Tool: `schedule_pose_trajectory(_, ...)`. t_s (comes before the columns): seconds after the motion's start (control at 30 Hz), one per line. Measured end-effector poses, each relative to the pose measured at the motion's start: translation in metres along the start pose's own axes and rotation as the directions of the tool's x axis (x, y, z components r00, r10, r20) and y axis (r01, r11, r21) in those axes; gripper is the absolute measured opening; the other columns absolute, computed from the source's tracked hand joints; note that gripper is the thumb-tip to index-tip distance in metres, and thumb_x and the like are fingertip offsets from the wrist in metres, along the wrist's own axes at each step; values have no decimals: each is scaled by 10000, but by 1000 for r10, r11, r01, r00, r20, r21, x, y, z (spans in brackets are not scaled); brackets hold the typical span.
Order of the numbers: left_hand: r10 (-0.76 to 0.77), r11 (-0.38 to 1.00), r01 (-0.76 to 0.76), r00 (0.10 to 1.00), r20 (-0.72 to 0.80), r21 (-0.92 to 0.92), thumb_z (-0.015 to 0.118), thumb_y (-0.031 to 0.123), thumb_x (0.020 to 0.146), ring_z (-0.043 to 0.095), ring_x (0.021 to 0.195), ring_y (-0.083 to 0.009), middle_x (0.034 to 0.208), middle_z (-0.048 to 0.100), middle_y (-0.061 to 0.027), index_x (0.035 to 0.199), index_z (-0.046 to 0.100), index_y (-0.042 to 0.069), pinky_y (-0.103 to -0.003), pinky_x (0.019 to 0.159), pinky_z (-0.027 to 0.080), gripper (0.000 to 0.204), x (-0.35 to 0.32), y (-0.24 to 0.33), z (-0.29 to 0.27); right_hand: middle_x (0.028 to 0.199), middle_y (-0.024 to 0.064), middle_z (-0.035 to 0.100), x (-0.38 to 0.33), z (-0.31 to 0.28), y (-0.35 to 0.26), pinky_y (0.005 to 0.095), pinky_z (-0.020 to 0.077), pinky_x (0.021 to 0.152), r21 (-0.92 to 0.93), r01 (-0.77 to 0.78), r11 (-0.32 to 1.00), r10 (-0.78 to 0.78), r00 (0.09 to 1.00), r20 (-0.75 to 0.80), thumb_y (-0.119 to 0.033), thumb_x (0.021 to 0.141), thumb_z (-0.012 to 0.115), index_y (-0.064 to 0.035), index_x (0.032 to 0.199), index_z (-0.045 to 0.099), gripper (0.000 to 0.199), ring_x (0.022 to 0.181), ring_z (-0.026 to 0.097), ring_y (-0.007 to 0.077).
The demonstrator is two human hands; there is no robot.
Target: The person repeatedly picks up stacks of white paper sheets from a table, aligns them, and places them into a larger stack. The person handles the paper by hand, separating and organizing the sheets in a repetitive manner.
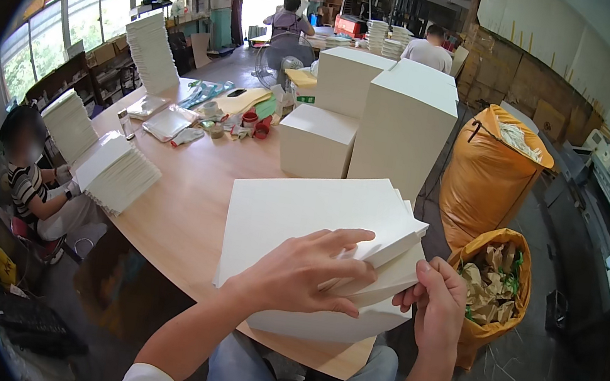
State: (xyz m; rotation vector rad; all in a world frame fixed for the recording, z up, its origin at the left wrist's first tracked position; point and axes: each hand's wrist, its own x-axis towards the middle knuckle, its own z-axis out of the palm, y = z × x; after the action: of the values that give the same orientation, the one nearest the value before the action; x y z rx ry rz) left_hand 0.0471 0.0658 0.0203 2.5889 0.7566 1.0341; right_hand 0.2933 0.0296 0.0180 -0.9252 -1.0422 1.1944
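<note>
A thick stack of white paper sheets [294, 212] lies on the near end of the table, its right side fanned into lifted layers. My left hand [310, 265] rests across these lifted layers near their front edge. Its fingers are apart, with the thumb stretched toward the right. At the right corner, my right hand [436, 299] pinches the edge of some bent-up sheets [393, 281] between thumb and fingers. The undersides of the raised layers are partly hidden by my left hand.
Tall white paper stacks [405, 119] stand just behind. Tape rolls and plastic bags [170, 123] lie farther left on the wooden table [188, 190]. A seated person [41, 184] handles another stack. Orange sacks [489, 185] stand on the floor at right.
</note>
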Motion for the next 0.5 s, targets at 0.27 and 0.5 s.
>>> schedule_pose_trajectory(0.27,-22,998,21,1000,-6,-67,944,268,836,722,1200,-322,1449,679,-88,1316,790,264,-439,1008,626,505,-1,-9,1,675,34,627,-1,-7,5,248,459,510,-62,63,996,-62,998,19,-252,1123,624,-98,778,548,386,580,665,131)
schedule_pose_trajectory(0.5,-87,996,88,996,-6,8,794,134,953,724,1162,-348,1520,649,-142,1380,762,301,-430,958,603,459,1,-1,4,672,15,612,-2,0,14,246,446,528,-378,165,911,-185,983,-17,-268,1118,635,-86,775,570,394,575,633,114)
